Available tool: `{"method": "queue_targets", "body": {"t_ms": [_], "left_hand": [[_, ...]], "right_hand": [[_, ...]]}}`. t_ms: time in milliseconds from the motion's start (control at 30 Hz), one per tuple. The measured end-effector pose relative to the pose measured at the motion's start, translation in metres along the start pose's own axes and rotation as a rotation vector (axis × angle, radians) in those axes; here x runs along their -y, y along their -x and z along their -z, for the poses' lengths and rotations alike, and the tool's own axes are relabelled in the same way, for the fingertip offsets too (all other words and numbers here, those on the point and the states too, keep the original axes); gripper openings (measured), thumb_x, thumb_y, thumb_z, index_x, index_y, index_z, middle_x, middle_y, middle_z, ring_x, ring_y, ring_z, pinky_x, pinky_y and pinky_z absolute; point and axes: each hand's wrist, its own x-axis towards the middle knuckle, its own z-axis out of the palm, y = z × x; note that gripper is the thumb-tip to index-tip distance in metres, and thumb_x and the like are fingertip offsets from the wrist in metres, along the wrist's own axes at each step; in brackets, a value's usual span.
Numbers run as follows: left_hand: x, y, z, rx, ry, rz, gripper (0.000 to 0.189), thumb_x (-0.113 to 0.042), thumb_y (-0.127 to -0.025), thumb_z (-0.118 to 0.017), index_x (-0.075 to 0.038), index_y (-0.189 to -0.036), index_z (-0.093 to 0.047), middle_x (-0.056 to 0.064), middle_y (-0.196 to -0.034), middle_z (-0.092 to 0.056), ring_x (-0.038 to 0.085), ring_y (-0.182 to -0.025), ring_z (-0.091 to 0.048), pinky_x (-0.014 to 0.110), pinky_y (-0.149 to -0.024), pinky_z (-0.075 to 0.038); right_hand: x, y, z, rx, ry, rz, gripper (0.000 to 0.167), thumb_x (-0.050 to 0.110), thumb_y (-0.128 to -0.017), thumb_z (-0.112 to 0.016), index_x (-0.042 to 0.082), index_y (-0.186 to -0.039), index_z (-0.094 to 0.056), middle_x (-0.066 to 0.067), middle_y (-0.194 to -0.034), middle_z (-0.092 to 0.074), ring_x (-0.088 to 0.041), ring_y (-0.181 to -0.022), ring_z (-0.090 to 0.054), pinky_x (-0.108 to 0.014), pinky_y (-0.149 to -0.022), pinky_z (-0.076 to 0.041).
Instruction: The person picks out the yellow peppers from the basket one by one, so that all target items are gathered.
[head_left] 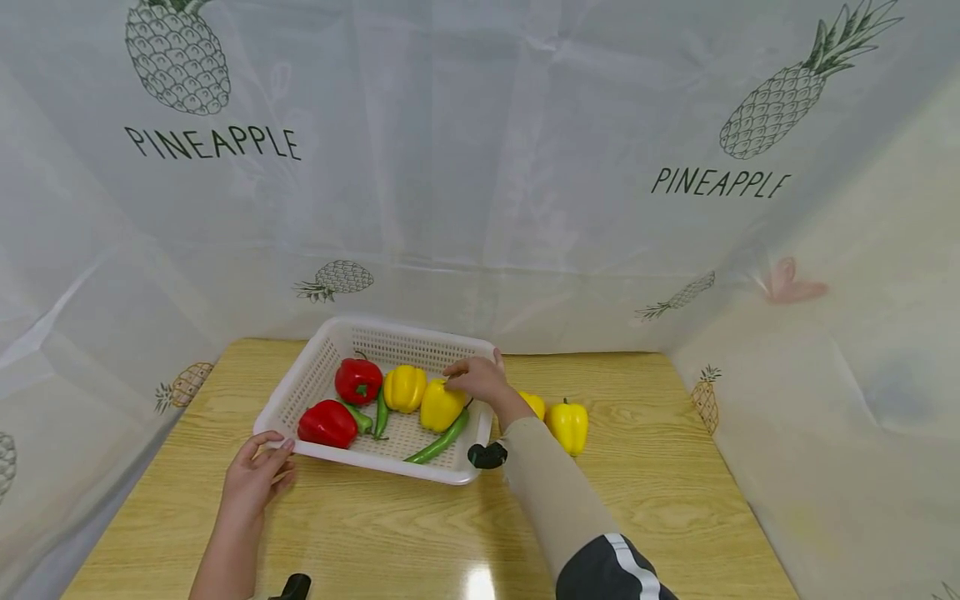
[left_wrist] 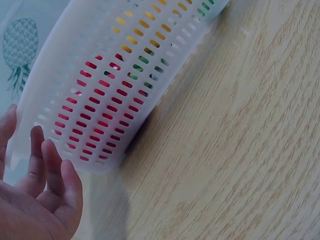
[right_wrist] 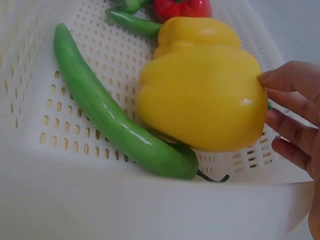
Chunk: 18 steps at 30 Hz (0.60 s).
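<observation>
A white perforated plastic basket (head_left: 375, 463) sits on the table at an angle. My left hand (head_left: 257, 475) holds its front left corner, thumb and fingers at the rim; the left wrist view shows the other fingers (left_wrist: 67, 185) loosely bent outside the wall. Inside the basket, my right hand (head_left: 480, 379) pinches the stem end of a yellow bell pepper (right_wrist: 200, 100). Beside that pepper lies a long green chili pepper (right_wrist: 110, 115). Another yellow bell pepper (head_left: 405, 388), red bell peppers (head_left: 327, 423) and more green peppers (head_left: 382, 414) lie to its left.
Right of the basket, a yellow bell pepper (head_left: 567, 427) stands on the wooden table (head_left: 660, 500), with another yellow pepper (head_left: 533, 404) partly hidden behind the right forearm. A pineapple-printed plastic sheet (head_left: 450, 167) walls the back and sides.
</observation>
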Motion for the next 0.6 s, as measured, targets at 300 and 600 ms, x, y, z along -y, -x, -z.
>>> {"method": "queue_targets", "body": {"t_ms": [300,600], "left_hand": [[0.0004,-0.0006,-0.0001,-0.003,0.005,-0.003,0.013,-0.020,-0.092,-0.070,-0.027,-0.096,-0.060,-0.007,-0.075,-0.067,0.009,-0.067,-0.062,0.024,-0.063,-0.055],[-0.0010,0.0007,-0.0007,-0.007,0.003,0.007,0.013,-0.021,-0.092,-0.071,-0.028,-0.095,-0.060,-0.007,-0.075,-0.067,0.009,-0.067,-0.062,0.024,-0.063,-0.055]], "right_hand": [[-0.0028,-0.0009,0.0015,0.025,-0.050,0.008,0.022,0.027,-0.090,-0.069,0.021,-0.110,-0.074,0.014,-0.100,-0.070,-0.013,-0.103,-0.061,-0.051,-0.112,0.013],[-0.0026,-0.0004,0.0000,0.017,0.028,0.017,0.019,0.018,-0.089,-0.067,0.027,-0.104,-0.075,0.017,-0.093,-0.070,-0.008,-0.100,-0.061,-0.054,-0.113,0.009]]}}
